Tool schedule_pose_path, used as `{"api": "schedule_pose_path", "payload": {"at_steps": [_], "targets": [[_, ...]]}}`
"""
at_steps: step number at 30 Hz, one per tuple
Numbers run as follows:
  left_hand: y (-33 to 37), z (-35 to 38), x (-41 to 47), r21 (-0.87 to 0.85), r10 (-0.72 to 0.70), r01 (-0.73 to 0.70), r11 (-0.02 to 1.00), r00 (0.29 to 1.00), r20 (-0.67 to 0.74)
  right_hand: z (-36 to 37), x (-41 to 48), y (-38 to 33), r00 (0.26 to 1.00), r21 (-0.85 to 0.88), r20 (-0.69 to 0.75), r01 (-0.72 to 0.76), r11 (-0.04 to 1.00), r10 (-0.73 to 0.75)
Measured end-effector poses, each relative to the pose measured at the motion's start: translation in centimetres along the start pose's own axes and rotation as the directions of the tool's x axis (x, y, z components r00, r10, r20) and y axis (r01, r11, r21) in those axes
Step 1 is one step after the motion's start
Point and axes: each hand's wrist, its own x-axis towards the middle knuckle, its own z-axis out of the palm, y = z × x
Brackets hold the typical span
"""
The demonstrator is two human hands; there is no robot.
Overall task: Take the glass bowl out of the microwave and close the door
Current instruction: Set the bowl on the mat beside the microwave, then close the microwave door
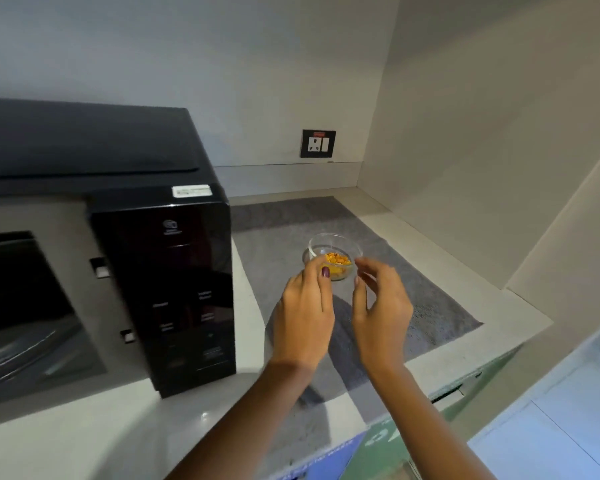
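Note:
The small glass bowl [333, 252] with yellow food in it stands on a grey mat [413, 289], to the right of the black microwave [174, 271]. My left hand [303, 313] is at the bowl's near left side, thumb and forefinger against its rim. Just off the bowl's right side, my right hand [381, 306] has its fingers spread and holds nothing. The microwave's cavity [21, 306] is exposed at the left, with the glass turntable inside. Its door is out of view.
The pale counter [118, 427] ends in a front edge close below my arms. Walls close the corner behind and to the right of the mat. A wall socket [317, 143] sits behind the bowl.

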Motion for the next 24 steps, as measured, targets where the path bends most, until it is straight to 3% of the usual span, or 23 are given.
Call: {"api": "schedule_pose_path", "payload": {"at_steps": [5,14,24], "targets": [[2.1,-4.5,-2.7,-0.055,0.013,-0.017,0.998,0.998,-0.068,-2.4,-1.5,-5.5,0.995,0.021,-0.034,0.095,0.995,-0.094],[4.2,-14.4,-8.1,-0.148,0.006,-0.032,0.988,0.985,-0.174,-4.8,-5.0,-14.6,0.983,0.235,-0.081,0.179,0.955,-0.164],[5.6,-25.5,-13.2,0.035,-0.031,0.048,0.998,0.925,-0.378,-4.3,-9.6,-26.0,0.974,0.479,-0.014,0.204,0.854,-0.225]]}}
